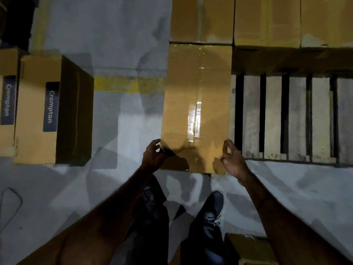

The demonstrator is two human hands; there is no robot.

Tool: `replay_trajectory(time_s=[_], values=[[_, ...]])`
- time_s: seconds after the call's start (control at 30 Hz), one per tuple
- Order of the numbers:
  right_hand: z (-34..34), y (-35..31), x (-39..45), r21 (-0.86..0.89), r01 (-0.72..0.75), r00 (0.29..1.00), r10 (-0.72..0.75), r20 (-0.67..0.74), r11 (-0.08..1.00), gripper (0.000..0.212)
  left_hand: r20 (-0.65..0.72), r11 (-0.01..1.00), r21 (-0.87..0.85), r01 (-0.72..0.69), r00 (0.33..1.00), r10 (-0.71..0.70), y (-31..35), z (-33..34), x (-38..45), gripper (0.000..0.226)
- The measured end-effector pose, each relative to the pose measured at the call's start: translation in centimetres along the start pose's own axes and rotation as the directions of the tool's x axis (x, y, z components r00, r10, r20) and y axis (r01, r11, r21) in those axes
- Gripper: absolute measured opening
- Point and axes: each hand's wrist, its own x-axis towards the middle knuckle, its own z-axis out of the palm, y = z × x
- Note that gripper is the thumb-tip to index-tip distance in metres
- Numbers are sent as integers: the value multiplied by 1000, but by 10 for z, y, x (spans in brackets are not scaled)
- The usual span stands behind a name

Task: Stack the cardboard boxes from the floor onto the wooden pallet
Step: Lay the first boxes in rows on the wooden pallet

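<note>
A taped cardboard box (196,104) is seen on the near left corner of the wooden pallet (298,119), its far end against a row of boxes (267,22) already stacked there. Its near left corner is gripped by the left hand (152,155), fingers curled over the edge; the right hand (232,159) is held just beside the near right corner, its grip spread and loose. The box is judged stiff, fairly heavy, and slick along the glossy tape (194,115). Hold is best taken at opposite bottom edges. More boxes marked Crompton (38,111) remain on the floor (124,44) at left.
</note>
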Motion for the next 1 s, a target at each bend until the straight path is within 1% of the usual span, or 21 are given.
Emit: replay_trajectory(time_s=[0.1, 0.17, 0.23, 0.3, 0.33, 0.4, 0.47, 0.57, 0.67, 0.73, 0.83, 0.9, 1.0], values=[[-1, 6, -17, 1, -36, 999, 36, 7, 999, 69, -4, 998, 48, -27, 1000, 27, -15, -8, -15, 99], [-2, 5, -32, -34, -62, 998, 63, 15, 997, 72, -19, 994, 109, -11, 1000, 13, -14, -13, -36, 82], [-2, 4, -48, -121, -49, 997, 56, 54, 991, 78, -37, 983, 176, -46, 998, 53, -15, -21, -57, 70], [0, -6, -67, -194, -34, 996, 50, 80, 980, 77, -34, 968, 232, -101, 993, 111, -18, -31, -80, 72], [2, -13, -77, -211, -20, 996, 39, 86, 977, 74, -29, 958, 264, -108, 992, 120, -19, -37, -91, 73], [9, -32, -95, -226, 14, 994, 11, 109, 974, 71, -24, 953, 287, -95, 994, 106, -21, -49, -114, 67], [18, -50, -109, -236, 57, 988, -20, 153, 970, 70, -48, 962, 255, -99, 992, 115, -20, -61, -136, 62], [33, -72, -125, -269, 97, 979, -43, 199, 958, 70, -98, 975, 193, -106, 987, 126, -19, -79, -166, 60], [56, -93, -130, -296, 127, 970, -56, 238, 947, 70, -130, 995, 70, -74, 988, 83, -20, -98, -188, 58], [75, -106, -128, -323, 157, 958, -64, 280, 933, 70, -180, 998, -28, -56, 982, 50, -27, -110, -193, 61], [111, -127, -122, -367, 220, 939, -95, 329, 904, 69, -246, 984, -177, -2, 968, -42, -46, -133, -184, 67], [142, -140, -114, -397, 231, 934, -87, 347, 888, 66, -254, 983, -182, 25, 965, -71, -59, -149, -169, 60], [194, -161, -95, -428, 258, 929, -101, 355, 866, 67, -288, 977, -205, 66, 950, -125, -79, -183, -141, 44]])
